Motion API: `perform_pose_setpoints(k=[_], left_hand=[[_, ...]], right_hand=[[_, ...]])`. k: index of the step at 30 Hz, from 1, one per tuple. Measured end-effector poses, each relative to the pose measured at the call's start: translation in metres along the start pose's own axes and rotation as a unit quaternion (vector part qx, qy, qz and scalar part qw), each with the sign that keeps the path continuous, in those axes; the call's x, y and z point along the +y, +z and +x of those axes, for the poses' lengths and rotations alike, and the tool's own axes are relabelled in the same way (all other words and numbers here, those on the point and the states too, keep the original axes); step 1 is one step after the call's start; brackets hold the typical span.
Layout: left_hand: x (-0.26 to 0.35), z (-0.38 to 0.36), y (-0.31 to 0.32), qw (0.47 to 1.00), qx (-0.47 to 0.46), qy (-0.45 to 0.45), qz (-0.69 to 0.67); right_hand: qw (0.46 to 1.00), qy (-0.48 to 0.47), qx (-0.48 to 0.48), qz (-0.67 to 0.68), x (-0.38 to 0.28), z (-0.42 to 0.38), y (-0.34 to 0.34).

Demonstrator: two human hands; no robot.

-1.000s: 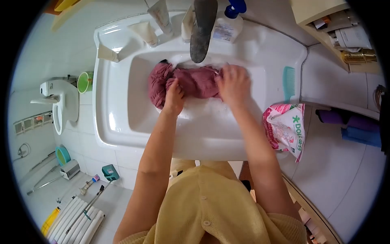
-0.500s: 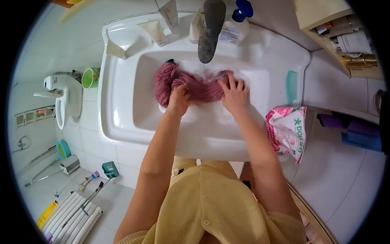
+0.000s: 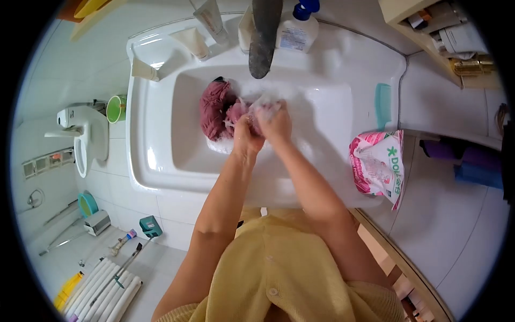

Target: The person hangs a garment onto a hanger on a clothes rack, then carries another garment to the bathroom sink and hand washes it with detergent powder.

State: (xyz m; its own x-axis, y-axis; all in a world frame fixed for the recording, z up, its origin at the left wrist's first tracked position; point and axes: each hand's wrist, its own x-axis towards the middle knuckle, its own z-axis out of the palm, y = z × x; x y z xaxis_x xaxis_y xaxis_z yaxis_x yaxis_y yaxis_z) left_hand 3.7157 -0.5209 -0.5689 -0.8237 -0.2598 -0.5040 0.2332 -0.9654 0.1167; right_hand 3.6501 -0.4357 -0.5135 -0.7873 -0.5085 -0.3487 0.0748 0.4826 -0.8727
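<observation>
A wet, dusky-pink garment (image 3: 213,111) lies bunched in the white sink (image 3: 316,170), its left part heaped against the basin's left side. My left hand (image 3: 248,137) is closed on the cloth near the middle. Close beside it, my right hand (image 3: 274,122) grips the right end, which is covered in white suds (image 3: 264,104). The fingertips of both hands are partly hidden by cloth and foam. Above the basin hangs the dark faucet (image 3: 263,48).
On the sink's back ledge stand several tubes (image 3: 192,43) and a white pump bottle (image 3: 296,33) with a blue top. A teal comb (image 3: 382,106) lies on the right rim. A pink-and-white detergent bag (image 3: 377,167) sits at the front right corner.
My right hand has moved left, close to my left hand, bunching the garment's stretched right part together. More foam shows on the cloth. The whole view has shifted slightly.
</observation>
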Motion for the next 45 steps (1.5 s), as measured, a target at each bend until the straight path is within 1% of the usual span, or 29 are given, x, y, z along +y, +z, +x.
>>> perform_pose_setpoints(k=[2,4,5,7,8,9,10,12,14,16,18,19,20,22,23,26,27,28,29,30,31,34,35,38,39,41,43,44,45], left_hand=[[0.000,-0.010,0.019,0.995,0.095,0.022,-0.005],[0.006,-0.025,0.025,0.998,0.010,0.057,0.029],[0.004,-0.045,0.032,0.994,-0.035,0.092,0.057],[0.002,-0.046,0.030,0.994,-0.034,0.092,0.054],[0.001,-0.047,0.030,0.994,-0.033,0.092,0.052],[0.003,-0.036,0.031,0.991,0.095,0.080,0.052],[0.005,-0.027,0.029,0.972,0.219,0.068,0.050],[0.014,-0.029,0.018,0.987,0.144,0.056,0.051],[0.027,-0.040,0.033,0.998,0.035,0.030,0.051],[0.038,-0.060,0.057,0.997,0.022,-0.058,0.049],[0.043,-0.033,0.016,0.987,0.122,0.049,0.096],[0.033,-0.046,0.066,0.968,0.149,0.155,0.132],[0.035,-0.048,0.067,0.961,0.164,0.171,0.145],[0.039,-0.047,0.069,0.945,0.193,0.209,0.159],[0.043,-0.043,0.063,0.926,0.285,0.217,0.122],[0.022,-0.023,0.009,0.911,0.279,0.016,0.304],[0.017,-0.013,-0.006,0.883,0.278,-0.035,0.377],[0.010,-0.003,-0.021,0.847,0.276,-0.084,0.446],[-0.005,0.008,-0.037,0.882,0.285,0.052,0.371],[-0.001,0.008,-0.031,0.890,0.284,0.049,0.353],[0.005,0.004,-0.023,0.897,0.284,0.041,0.336],[0.019,-0.004,-0.016,0.918,0.271,0.019,0.288],[0.020,-0.004,-0.014,0.928,0.267,0.016,0.259],[0.016,-0.007,-0.001,0.943,0.236,0.045,0.229],[0.015,-0.008,0.002,0.946,0.224,0.063,0.228],[0.015,-0.018,0.007,0.944,0.235,0.028,0.228],[0.015,-0.023,0.024,0.943,0.247,-0.016,0.223],[0.013,-0.026,0.033,0.941,0.255,-0.045,0.218],[0.010,-0.029,0.037,0.937,0.266,-0.076,0.213]], right_hand=[[0.993,-0.086,0.006,0.084,0.020,0.017,0.004],[0.947,-0.318,0.025,0.044,0.034,-0.003,0.027],[0.924,-0.372,0.048,-0.073,-0.011,-0.044,0.021],[0.952,-0.232,0.126,-0.153,-0.001,-0.041,0.049],[0.974,-0.141,0.115,-0.135,0.005,-0.027,0.049],[0.986,-0.049,0.105,-0.120,0.002,-0.014,0.045],[0.989,-0.041,0.117,-0.077,-0.019,-0.005,0.025],[0.986,-0.029,0.036,-0.159,-0.024,0.003,0.012],[0.932,-0.304,0.135,-0.142,-0.041,-0.034,0.026],[0.915,-0.365,0.153,-0.080,-0.031,-0.045,0.035],[0.967,-0.230,0.104,0.022,-0.002,-0.018,0.041],[0.995,-0.087,0.055,-0.017,-0.004,0.000,0.011],[0.972,-0.106,0.137,-0.160,0.017,0.019,-0.005],[0.894,-0.192,0.169,-0.368,0.012,0.026,-0.057],[0.894,-0.124,0.115,-0.415,0.013,0.023,-0.080],[0.822,-0.166,0.132,-0.529,0.044,0.005,-0.072],[0.842,-0.135,0.057,-0.520,0.052,-0.003,-0.057],[0.825,-0.154,0.001,-0.544,0.058,-0.009,-0.049],[0.804,-0.174,-0.053,-0.566,0.061,-0.013,-0.043],[0.781,-0.190,-0.107,-0.585,0.064,-0.014,-0.041],[0.805,-0.232,-0.103,-0.536,0.052,-0.010,-0.060],[0.815,-0.150,0.029,-0.558,0.048,0.008,-0.064],[0.799,-0.139,0.009,-0.584,0.064,0.004,-0.051],[0.733,-0.261,-0.199,-0.596,0.049,-0.016,-0.064],[0.726,-0.300,-0.142,-0.602,0.045,-0.010,-0.078],[0.805,-0.209,0.008,-0.555,0.047,0.001,-0.070],[0.850,-0.108,0.197,-0.476,0.051,0.005,-0.038],[0.952,-0.036,0.141,-0.269,0.054,0.014,-0.018],[0.995,0.042,0.076,-0.046,0.054,0.018,-0.002]])
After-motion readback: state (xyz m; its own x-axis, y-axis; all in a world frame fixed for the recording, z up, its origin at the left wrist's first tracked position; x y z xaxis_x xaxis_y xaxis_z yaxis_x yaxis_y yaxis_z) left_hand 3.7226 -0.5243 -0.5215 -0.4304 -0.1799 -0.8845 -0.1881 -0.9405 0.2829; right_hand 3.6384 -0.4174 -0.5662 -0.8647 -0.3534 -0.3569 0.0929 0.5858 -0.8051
